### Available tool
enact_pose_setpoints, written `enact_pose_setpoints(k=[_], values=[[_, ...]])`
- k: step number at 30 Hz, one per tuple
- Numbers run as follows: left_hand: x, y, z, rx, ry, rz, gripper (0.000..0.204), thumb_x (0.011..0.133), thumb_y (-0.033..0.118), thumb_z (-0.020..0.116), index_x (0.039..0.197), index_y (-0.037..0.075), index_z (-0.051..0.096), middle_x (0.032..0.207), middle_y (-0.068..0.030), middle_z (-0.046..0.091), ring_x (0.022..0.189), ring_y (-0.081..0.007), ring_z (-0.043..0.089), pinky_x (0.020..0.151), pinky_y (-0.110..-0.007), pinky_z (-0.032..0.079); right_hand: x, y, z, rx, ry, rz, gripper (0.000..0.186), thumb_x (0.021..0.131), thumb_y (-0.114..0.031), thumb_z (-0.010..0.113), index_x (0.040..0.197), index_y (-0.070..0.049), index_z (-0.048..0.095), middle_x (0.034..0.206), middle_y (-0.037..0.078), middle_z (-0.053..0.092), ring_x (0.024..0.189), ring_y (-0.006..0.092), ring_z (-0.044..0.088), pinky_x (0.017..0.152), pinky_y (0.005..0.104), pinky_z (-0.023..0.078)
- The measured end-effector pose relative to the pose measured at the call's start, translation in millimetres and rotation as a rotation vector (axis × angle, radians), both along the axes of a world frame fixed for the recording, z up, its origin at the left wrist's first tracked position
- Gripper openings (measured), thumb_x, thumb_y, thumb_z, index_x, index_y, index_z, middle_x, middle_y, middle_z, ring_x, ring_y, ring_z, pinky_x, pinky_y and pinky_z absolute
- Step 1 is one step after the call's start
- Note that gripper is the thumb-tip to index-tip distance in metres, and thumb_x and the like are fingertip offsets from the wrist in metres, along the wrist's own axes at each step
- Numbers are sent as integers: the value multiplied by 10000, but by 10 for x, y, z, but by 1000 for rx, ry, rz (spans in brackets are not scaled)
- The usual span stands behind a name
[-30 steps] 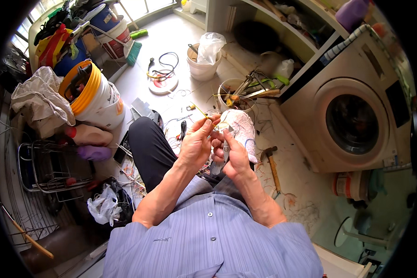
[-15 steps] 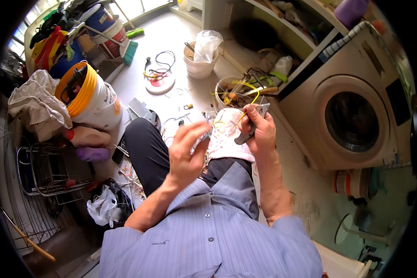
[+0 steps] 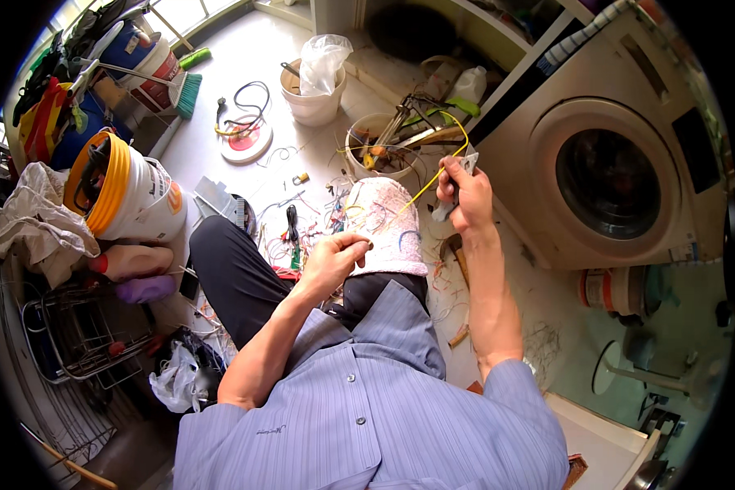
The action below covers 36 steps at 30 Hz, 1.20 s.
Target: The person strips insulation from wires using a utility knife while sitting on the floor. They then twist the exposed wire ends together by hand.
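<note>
My right hand (image 3: 468, 196) is raised over the right knee, closed around a grey-handled tool (image 3: 444, 211) with a flat metal end; its exact kind is unclear. A yellow wire (image 3: 421, 193) passes by that hand's thumb and fingers, its upper part looping above them. Lower and to the left, my left hand (image 3: 328, 265) is closed in a pinch. Something small and dark shows at its fingertips, too small to name. A pink-and-white cloth (image 3: 384, 253) covers the right knee between the hands.
Scattered wire scraps (image 3: 298, 196) litter the floor ahead. A bucket of scraps (image 3: 356, 155) stands beyond the knee, with a white bucket (image 3: 313, 104) behind it. A washing machine (image 3: 514, 196) is on the right, and a hammer-like tool (image 3: 457, 261) lies beside the right leg.
My left hand has dropped lower and closed from loosely spread fingers into a pinch. The right hand has risen slightly with the tool, and more yellow wire shows. The whole view has shifted.
</note>
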<state>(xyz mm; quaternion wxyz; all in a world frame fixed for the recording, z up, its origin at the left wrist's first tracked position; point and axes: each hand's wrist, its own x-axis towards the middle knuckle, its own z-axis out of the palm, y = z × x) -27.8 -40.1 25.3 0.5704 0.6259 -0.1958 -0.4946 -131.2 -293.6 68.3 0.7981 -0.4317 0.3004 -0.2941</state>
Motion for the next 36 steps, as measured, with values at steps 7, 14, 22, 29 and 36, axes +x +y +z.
enact_pose_setpoints(k=[7,14,22,29,36], values=[[287,-468,-518,166,-186,24,188,872,174,608,822,20,702,667,-18,633,514,-75,473,479,-249,342,374,-519,-845,-717,821,107,388,952,-369,646,872,11,663,719,93,655,691,264,626,677,438,493],[256,-646,-447,268,-152,84,184,852,160,631,739,20,666,574,-14,574,463,-73,445,435,-260,304,-2,-17,-1306,-1057,740,161,417,951,-266,590,1200,65,633,1134,285,611,1075,401,595,940,430,480],[214,-803,-355,320,-67,17,184,847,147,634,695,43,635,562,-9,561,466,-78,459,438,-271,329,-90,243,-972,-972,566,16,238,851,-137,707,1050,-9,677,996,168,674,894,320,664,797,394,532],[202,-878,-333,333,-83,9,189,868,151,625,702,62,624,555,12,530,423,-65,405,394,-253,281,-80,242,-1051,-1036,567,32,229,849,-157,712,1031,-18,705,1004,158,673,894,322,666,785,383,536],[223,-844,-298,353,-126,-28,203,876,186,636,730,47,656,566,12,553,438,-63,428,403,-256,296,8,291,-1034,-1103,514,66,184,842,-155,710,978,-33,729,972,133,684,893,318,672,793,385,537]])
